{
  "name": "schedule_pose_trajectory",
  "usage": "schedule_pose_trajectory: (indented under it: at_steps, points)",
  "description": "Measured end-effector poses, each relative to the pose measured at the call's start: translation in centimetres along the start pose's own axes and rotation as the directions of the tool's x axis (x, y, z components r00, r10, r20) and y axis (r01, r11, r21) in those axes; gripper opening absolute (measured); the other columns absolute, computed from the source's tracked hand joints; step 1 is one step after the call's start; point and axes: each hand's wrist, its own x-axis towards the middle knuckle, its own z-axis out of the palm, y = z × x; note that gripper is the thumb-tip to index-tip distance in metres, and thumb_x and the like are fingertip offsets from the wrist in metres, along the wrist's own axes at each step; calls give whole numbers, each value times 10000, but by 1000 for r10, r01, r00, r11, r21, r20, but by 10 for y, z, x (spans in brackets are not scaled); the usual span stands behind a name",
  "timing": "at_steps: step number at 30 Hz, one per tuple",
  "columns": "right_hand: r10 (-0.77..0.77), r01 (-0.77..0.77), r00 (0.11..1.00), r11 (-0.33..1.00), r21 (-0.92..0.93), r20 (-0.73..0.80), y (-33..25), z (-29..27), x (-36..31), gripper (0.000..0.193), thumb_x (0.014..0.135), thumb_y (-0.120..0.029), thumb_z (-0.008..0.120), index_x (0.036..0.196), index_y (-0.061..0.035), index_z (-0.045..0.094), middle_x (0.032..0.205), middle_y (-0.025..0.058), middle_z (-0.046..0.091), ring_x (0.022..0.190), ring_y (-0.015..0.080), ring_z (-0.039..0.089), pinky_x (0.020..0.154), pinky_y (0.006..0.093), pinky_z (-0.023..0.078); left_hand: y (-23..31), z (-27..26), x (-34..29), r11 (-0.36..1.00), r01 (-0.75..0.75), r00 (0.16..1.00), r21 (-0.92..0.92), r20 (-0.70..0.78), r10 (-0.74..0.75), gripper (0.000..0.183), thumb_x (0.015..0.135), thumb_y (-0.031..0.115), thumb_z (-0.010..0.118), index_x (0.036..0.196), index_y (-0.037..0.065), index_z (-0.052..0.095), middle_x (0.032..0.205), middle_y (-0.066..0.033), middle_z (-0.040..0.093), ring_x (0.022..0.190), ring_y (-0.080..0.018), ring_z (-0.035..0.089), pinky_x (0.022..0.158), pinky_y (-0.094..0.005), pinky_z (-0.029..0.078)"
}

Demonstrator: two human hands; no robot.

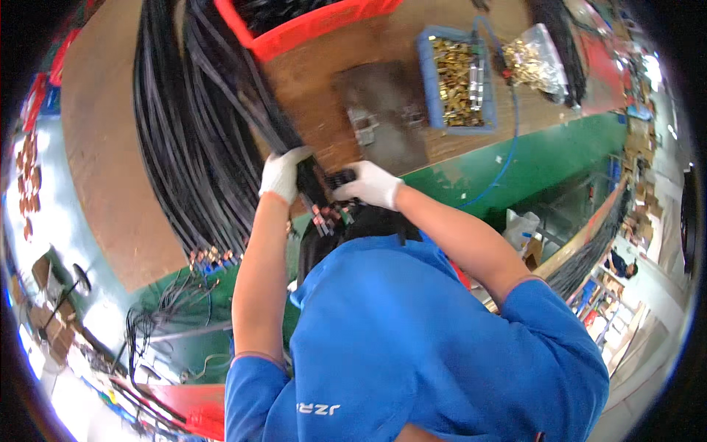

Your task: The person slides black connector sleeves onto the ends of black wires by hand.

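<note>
My left hand (283,175), in a white glove, is closed around a bundle of black cables (269,110) near its end. The bundle runs up and left across the brown tabletop. Its stripped ends, with reddish and green wires (329,217), point toward my body below both hands. To the right, my right hand (370,184), also gloved in white, has its fingers curled round a dark, ribbed piece (341,178) beside the bundle. The exact kind of that piece is blurred and partly hidden by the fingers.
More black cables (166,125) lie left, their coloured ends over the table edge. A red crate (324,28) of black parts stands at the back. Right of it are a blue tray (428,81) of brass-coloured parts and a clear bag (549,55) of similar parts. A blue hose (515,125) curves down.
</note>
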Motion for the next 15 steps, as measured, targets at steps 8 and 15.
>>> schedule_pose_trajectory:
  at_steps: [8,15]
  points:
    - [-113,36,965,951,-308,-236,-54,-28,125,714,774,-368,808,1313,73,649,1237,283,711,1127,376,692,987,408,528,12,-37,-31,982,120,979,-147,-148,-142,203,877,58,678,1048,-45,720,922,-135,725,778,-266,705,720,-386,594]
    - [-8,10,1000,994,105,-19,-35,-35,67,512,864,-336,797,1255,-24,689,917,54,722,696,97,614,607,281,496,20,-32,-30,945,283,956,-164,-30,-291,196,903,111,685,1057,-2,732,971,-104,751,874,-265,733,789,-429,600]
